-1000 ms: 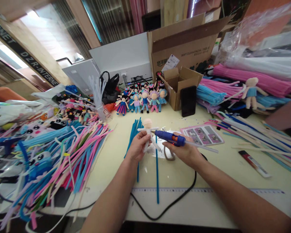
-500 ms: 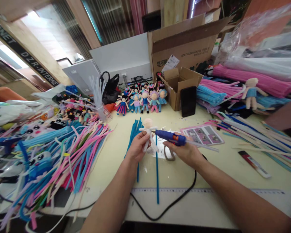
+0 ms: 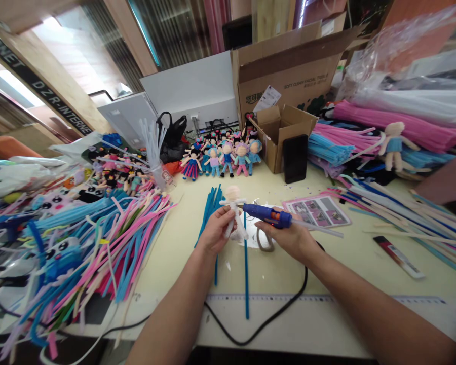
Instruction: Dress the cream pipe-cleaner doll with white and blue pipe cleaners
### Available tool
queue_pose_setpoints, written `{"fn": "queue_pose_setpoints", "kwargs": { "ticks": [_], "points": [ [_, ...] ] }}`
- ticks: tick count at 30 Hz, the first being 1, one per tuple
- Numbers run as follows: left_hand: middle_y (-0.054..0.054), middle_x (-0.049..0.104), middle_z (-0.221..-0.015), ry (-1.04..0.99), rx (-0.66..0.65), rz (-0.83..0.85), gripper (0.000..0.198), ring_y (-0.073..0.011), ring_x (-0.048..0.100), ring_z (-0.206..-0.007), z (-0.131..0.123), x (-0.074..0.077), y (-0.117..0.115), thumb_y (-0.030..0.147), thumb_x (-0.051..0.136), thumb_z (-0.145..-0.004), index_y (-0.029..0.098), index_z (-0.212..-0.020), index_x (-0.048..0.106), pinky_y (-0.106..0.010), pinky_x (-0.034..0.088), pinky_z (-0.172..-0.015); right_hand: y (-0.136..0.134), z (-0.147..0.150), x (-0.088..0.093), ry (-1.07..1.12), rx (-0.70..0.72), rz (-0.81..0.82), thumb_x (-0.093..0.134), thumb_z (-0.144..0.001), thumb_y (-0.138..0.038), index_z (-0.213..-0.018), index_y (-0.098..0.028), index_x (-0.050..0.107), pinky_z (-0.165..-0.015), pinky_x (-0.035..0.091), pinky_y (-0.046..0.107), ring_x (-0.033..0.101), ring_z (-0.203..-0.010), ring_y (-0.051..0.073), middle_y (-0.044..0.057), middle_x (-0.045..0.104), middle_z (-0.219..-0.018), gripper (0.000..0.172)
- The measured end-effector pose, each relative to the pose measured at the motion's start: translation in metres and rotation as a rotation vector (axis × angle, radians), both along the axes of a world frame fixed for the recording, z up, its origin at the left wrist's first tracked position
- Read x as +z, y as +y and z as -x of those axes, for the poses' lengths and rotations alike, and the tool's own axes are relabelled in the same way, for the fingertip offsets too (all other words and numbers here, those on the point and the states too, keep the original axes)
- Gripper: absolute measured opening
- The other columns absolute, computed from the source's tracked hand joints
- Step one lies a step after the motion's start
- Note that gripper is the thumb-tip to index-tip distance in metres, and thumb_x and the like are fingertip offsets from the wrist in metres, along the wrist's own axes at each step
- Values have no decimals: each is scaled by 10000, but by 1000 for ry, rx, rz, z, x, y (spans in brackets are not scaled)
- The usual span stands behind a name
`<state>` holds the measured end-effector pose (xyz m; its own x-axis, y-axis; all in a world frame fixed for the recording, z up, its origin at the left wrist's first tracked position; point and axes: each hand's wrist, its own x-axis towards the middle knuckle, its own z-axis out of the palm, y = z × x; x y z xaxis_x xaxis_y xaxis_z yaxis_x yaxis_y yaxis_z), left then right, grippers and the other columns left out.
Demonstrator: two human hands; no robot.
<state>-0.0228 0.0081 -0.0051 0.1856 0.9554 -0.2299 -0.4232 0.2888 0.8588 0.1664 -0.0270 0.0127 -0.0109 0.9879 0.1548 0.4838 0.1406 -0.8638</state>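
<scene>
Running this one from afar, so nearest stuff first. A black cable (image 3: 251, 343) loops over the front of the counter (image 3: 167, 284), crossing the ruler (image 3: 266, 298). Pretty sure it feeds the glue gun, but my right wrist hides the join. A blue stem (image 3: 247, 276) lies over the ruler too, pointing away from me.

Past that, my left grip (image 3: 215, 229) is pinching the white doll (image 3: 233, 198) around the torso, between thumb and fingers. It's held up over the middle of the counter, roughly upright, head on top, arms out, legs hanging. My right grip (image 3: 291, 239) is wrapped around the blue glue gun (image 3: 268, 215), nozzle right at the doll's side. Can't tell if the tip touches.

Handling-wise, I'd say the doll is super light: soft fuzz, probably a bendy core, not slippery. The torso is the place to hold it; squeeze a limb and I bet it bends. The gun's heavier and stiff, so hold the handle and stay off the nozzle, likely hot.

Further out: teal stems (image 3: 212, 208) left of the doll, a phone (image 3: 295, 158) propped against a small box (image 3: 273, 133), and a crowd of finished-looking dolls (image 3: 228, 158).
</scene>
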Motion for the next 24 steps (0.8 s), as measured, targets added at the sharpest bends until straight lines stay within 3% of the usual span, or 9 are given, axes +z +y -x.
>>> {"fn": "queue_pose_setpoints", "kwargs": {
  "ticks": [24],
  "points": [
    [5, 620, -634, -9, -7, -7, 275, -54, 504, -469, 0, -2, 0, 303, 782, -617, 115, -778, 662, -191, 388, -481, 0, 0, 2, 15, 9, 35, 632, -710, -417, -701, -197, 593, -528, 384, 281, 472, -542, 132, -23, 558, -593, 224]
  ]
}}
